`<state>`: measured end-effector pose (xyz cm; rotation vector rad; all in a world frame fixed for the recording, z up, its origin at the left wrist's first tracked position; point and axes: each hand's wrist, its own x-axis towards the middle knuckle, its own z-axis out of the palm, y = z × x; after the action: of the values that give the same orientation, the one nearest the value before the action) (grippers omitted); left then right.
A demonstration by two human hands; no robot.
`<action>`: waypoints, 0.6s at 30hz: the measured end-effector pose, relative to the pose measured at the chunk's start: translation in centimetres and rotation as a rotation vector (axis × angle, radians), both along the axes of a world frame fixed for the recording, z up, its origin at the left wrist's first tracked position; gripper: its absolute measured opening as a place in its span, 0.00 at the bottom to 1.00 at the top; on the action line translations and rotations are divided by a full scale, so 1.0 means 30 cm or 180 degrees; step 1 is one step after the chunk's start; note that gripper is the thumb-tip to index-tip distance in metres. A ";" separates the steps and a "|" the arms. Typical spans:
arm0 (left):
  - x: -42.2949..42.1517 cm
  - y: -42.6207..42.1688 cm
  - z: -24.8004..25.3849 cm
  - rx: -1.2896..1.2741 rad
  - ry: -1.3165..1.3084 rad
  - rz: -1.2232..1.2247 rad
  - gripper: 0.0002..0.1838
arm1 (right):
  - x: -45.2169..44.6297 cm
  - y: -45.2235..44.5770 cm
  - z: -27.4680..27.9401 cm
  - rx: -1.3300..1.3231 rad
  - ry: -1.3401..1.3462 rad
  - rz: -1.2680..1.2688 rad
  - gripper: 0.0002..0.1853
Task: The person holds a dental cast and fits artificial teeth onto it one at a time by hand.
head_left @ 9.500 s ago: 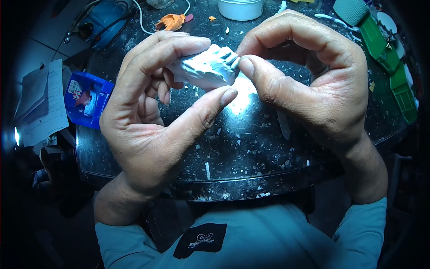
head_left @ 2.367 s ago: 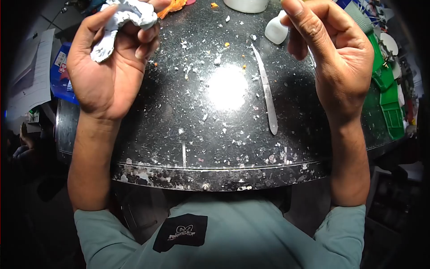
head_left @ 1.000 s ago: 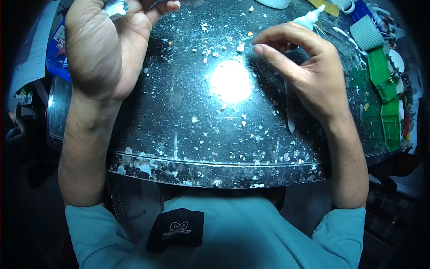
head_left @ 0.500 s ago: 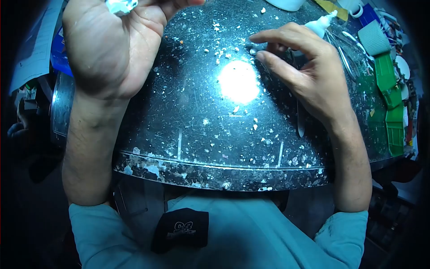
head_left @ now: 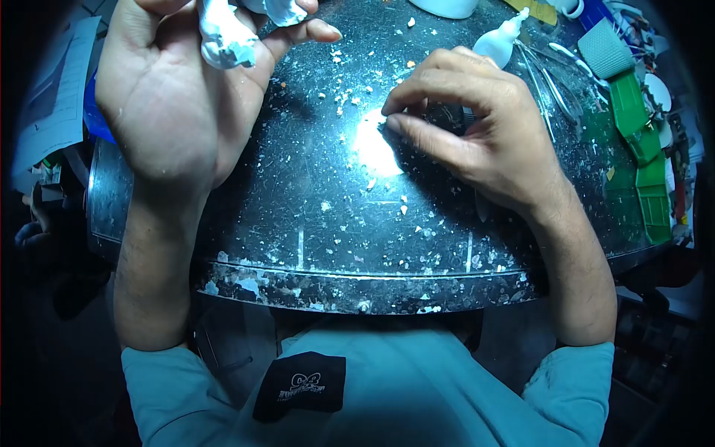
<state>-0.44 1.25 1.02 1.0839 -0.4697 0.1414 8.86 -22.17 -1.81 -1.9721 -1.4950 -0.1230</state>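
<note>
At the upper left, my left hand [head_left: 175, 112] is turned palm up, its fingers curled around a white, lumpy piece with ragged edges [head_left: 227, 41] that looks like plaster. The frame's top edge cuts off part of this piece and some of the fingers. My right hand [head_left: 477, 119] is over the dark worktop, with thumb and forefinger brought together in a pinch. Whatever sits between those fingertips, if anything, is too small and dark to name. Beyond the right hand, a white squeeze bottle with a narrow nozzle [head_left: 497, 46] lies tilted on the worktop.
White crumbs and specks are scattered over the black worktop [head_left: 372, 238]. Metal tools [head_left: 547, 86], a textured light-green cup-like piece [head_left: 604, 51] and green trays [head_left: 642, 149] crowd the right side. A white round container [head_left: 447, 7] stands at the back; papers [head_left: 56, 93] hang at left.
My left hand has come lower in view, showing more of the white piece. My right hand has shifted left and slightly down, and its thumb and forefinger have closed from apart into a pinch.
</note>
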 end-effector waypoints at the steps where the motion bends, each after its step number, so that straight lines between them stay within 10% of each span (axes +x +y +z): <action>1: 0.001 -0.001 -0.009 0.0194 -0.0057 0.0210 0.30 | -0.002 -0.002 0.000 -0.0022 0.0001 0.0022 0.06; 7: -0.022 -0.083 -0.003 0.2274 -0.0320 0.1792 0.27 | -0.005 -0.004 0.010 -0.0173 0.0084 0.0004 0.07; 18: -0.006 -0.104 -0.012 0.2695 -0.1636 0.2360 0.24 | -0.022 -0.006 0.007 -0.0249 0.0099 -0.0101 0.07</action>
<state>-0.61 -1.88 0.66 2.0417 -0.5799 0.9563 8.19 -22.34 -1.60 -2.0509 -1.4693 -0.0479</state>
